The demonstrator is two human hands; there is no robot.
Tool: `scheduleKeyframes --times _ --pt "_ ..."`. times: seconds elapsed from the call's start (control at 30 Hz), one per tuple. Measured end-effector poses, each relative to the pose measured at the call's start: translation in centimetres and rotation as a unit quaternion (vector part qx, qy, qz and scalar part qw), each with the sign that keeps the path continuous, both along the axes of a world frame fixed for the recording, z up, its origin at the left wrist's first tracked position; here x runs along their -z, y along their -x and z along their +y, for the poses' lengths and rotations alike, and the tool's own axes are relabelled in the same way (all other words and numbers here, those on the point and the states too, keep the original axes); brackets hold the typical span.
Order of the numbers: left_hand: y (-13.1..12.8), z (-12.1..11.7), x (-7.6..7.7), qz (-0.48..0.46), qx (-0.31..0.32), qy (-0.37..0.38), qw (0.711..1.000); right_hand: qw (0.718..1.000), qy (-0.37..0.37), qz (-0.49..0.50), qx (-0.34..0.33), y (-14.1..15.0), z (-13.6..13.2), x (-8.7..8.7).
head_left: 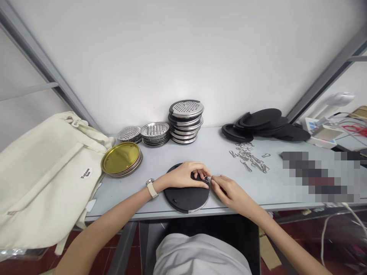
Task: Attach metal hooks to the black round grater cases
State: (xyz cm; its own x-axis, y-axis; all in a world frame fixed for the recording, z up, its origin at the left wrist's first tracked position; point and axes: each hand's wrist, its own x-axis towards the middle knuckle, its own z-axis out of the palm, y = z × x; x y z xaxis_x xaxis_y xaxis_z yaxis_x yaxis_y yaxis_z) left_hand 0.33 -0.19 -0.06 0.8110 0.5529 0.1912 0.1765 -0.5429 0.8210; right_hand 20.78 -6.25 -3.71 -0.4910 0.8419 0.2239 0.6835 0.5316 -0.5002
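A round black disc with a silver rim showing at its lower right lies near the table's front edge. My left hand, with a watch on its wrist, rests across the disc, its thumb and fingers curled around the right edge. At that edge my right hand pinches a small metal clip, partly hidden by the fingers. Whether the clip is hooked into the disc I cannot tell. To the right lies a loose pile of similar metal clips.
Behind the disc stand a tall stack of round metal graters with black holders and lower grater stacks. Gold round lids sit at left beside a cream bag. Black holders are heaped back right, near a white power strip.
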Motion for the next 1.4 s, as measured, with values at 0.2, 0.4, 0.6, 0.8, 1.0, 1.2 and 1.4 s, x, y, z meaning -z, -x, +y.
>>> scheduleKeyframes --times 0.2,0.4,0.6,0.8,1.0,1.2,1.4 --pt "0.04 -0.08 0.03 0.007 -0.021 -0.033 0.999 1.000 -0.004 0.001 0.005 0.00 -0.06 0.19" --pt "0.10 -0.07 0.02 0.004 -0.008 -0.036 0.999 1.000 -0.001 0.003 0.003 0.09 -0.12 0.11" --pt "0.16 -0.15 -0.07 0.004 -0.015 -0.045 0.999 1.000 -0.011 -0.004 0.021 0.35 -0.22 0.01" --pt "0.11 -0.24 -0.18 0.004 -0.026 -0.041 0.999 1.000 -0.009 -0.007 0.021 0.49 -0.23 -0.06" --pt "0.06 -0.18 -0.13 0.020 -0.046 -0.032 0.998 1.000 -0.011 -0.009 0.017 0.47 -0.28 -0.14" --pt "0.17 -0.11 0.06 0.019 -0.030 -0.011 0.999 1.000 -0.009 -0.006 0.015 0.54 -0.19 -0.16" --pt "0.12 0.08 0.51 0.012 -0.028 0.000 1.000 1.000 -0.005 0.008 0.016 0.41 -0.35 -0.08"
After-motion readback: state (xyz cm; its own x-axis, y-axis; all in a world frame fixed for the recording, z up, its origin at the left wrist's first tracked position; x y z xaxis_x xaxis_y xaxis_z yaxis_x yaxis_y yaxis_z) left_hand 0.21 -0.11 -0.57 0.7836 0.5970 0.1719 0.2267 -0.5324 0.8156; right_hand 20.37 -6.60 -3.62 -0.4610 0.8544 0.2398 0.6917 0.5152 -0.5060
